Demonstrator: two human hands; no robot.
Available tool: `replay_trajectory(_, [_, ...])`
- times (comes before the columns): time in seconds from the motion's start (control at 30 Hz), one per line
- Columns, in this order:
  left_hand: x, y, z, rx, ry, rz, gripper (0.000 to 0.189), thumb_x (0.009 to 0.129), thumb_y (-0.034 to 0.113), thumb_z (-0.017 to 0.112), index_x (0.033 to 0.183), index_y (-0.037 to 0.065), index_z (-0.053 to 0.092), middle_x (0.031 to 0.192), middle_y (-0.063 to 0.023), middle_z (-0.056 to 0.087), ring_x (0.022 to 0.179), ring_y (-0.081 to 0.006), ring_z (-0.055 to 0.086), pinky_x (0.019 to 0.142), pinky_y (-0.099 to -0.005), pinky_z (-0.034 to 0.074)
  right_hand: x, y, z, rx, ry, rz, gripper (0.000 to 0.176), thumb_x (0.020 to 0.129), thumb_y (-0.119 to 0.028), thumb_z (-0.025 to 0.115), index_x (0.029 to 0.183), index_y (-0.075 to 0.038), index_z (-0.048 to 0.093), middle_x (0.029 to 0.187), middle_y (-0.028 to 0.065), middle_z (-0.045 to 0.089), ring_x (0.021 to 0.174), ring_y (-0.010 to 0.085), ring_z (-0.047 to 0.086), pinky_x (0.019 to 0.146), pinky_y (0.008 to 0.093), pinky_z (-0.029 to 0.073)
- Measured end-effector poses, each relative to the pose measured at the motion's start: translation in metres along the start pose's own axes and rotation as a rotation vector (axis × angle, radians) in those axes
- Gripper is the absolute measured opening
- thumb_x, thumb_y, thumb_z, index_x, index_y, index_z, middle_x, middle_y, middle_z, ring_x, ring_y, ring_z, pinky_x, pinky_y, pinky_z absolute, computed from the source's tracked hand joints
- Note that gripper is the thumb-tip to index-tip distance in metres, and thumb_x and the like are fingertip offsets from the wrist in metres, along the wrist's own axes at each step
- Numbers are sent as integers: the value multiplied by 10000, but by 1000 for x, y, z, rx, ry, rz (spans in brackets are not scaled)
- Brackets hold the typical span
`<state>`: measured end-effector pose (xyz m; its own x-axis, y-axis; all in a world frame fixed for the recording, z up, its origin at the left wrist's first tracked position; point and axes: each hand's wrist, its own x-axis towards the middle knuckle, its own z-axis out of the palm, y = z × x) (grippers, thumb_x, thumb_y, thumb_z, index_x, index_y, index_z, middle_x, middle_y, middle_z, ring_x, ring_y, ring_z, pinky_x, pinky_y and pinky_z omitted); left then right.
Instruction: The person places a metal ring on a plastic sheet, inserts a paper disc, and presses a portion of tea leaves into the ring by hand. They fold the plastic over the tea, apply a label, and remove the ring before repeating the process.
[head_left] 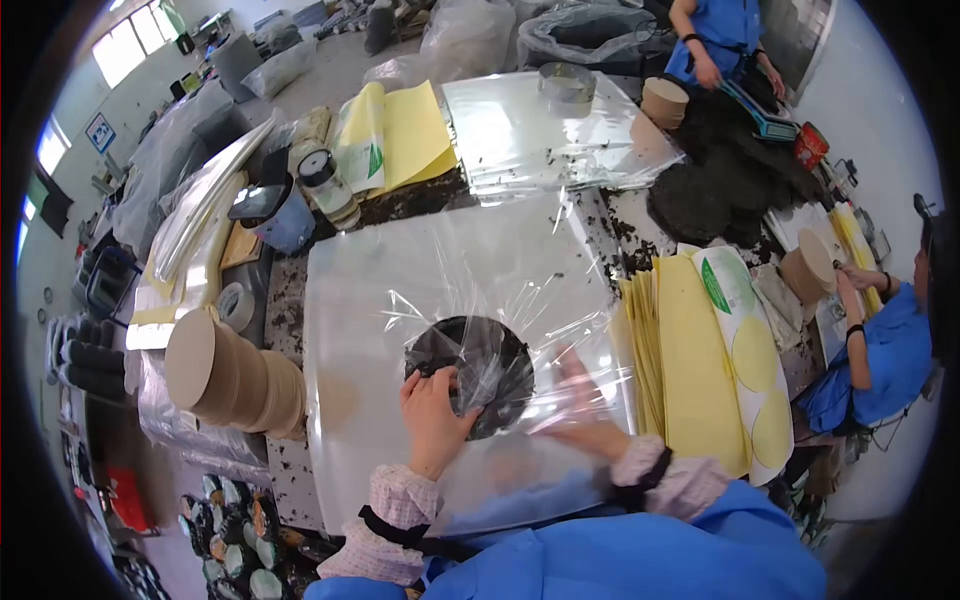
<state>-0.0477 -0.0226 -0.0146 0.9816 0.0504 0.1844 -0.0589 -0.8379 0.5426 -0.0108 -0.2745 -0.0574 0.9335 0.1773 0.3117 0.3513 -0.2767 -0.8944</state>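
A round black disc (485, 350), like a pressed cake of dark fibrous material, lies on a stack of clear plastic sheets (360, 290) in front of me. Crinkled clear film covers part of the disc and is gathered near its middle. My left hand (437, 415) is at the disc's left front edge, fingers bent and closed on the plastic film. Right of the disc, my right hand (582, 410) is partly behind shiny film and a little blurred, its fingers stretched forward and thumb apart.
Brown cardboard discs (235, 375) are stacked at left. Yellow sheets (690, 370) and round-label sheets (750, 350) lie at right. Farther back are a jar (328, 188), a tape roll (566, 88) and piled black discs (710, 195). Two people in blue work nearby.
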Motion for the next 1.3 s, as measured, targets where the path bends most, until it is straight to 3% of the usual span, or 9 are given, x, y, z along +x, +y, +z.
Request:
replay_trajectory(0.23, [-17, -35, -25, -226, 134, 200, 805, 741, 231, 877, 1409, 7, 486, 1472, -185, 475, 1387, -347, 443, 1198, -460, 273, 55, -55, 72, -155, -60, -436, 430, 801, 12, 686, 1228, -15, 652, 1250, 146, 668, 1139, 340, 641, 988, 409, 513])
replay_trajectory(0.33, [25, -56, -32, -1361, 369, -305, 1000, 737, 372, 884, 1501, 1, 356, 1540, -160, 399, 1441, -311, 378, 1212, -450, 258, 60, -57, 72, -233, -125, -437, 399, 779, 13, 668, 1177, -16, 671, 1180, 133, 683, 1075, 326, 655, 963, 392, 522])
replay_trajectory(0.53, [13, -18, 6, -204, -18, 413, 1041, 671, 465, 917, 1454, -25, 438, 1391, -229, 528, 1279, -438, 511, 1112, -511, 392, 62, -35, 40, 67, -105, -318, 412, 819, -155, 677, 1187, 21, 623, 1218, 200, 616, 1120, 377, 605, 968, 438, 497])
replay_trajectory(0.63, [14, -26, 13, -137, 10, 387, 1058, 646, 467, 936, 1450, -12, 444, 1331, -192, 547, 1225, -404, 555, 1089, -510, 409, 68, -28, 39, 96, 110, -112, 468, 870, -300, 718, 1192, 29, 636, 1192, 210, 639, 1107, 368, 622, 939, 443, 509])
replay_trajectory(0.8, [19, 3, -2, -985, 234, -49, 629, 708, 377, 892, 1168, 18, 658, 1170, -147, 530, 1084, -296, 580, 969, -429, 464, 116, -59, 55, 339, -574, -645, 560, 990, -496, 539, 1134, 26, 678, 1085, 143, 714, 970, 287, 687, 855, 433, 543])
replay_trajectory(0.93, [20, -2, -4, -359, 68, 188, 192, 790, 207, 725, 877, 37, 697, 1033, -114, 580, 985, -282, 574, 866, -398, 464, 79, -20, 58, 1049, -291, 169, 428, 1060, -406, 473, 937, -44, 665, 777, 51, 683, 726, 139, 650, 667, 323, 538])
replay_trajectory(1.03, [24, 13, 17, 150, 28, 165, 78, 731, 86, 669, 792, 41, 653, 973, -64, 625, 970, -304, 575, 836, -428, 455, 57, -63, 76, 268, -64, 71, 154, 990, -137, 570, 905, -16, 614, 857, 91, 649, 796, 220, 612, 734, 313, 499])
replay_trajectory(1.13, [22, 5, 26, 94, 172, 187, 174, 675, 87, 695, 831, 38, 635, 981, -77, 622, 973, -307, 575, 847, -419, 448, 34, -82, 69, 59, -125, -98, 69, 882, -36, 679, 945, -22, 654, 915, 116, 651, 895, 314, 620, 806, 368, 507])
replay_trajectory(1.3, [10, 17, -11, -138, -145, 393, 808, 811, 229, 732, 1490, -14, 368, 1612, -225, 291, 1512, -433, 227, 1219, -602, 120, 51, -81, 40, -311, -327, -229, 98, 785, -114, 728, 844, -60, 671, 856, 85, 658, 884, 307, 615, 744, 408, 517])
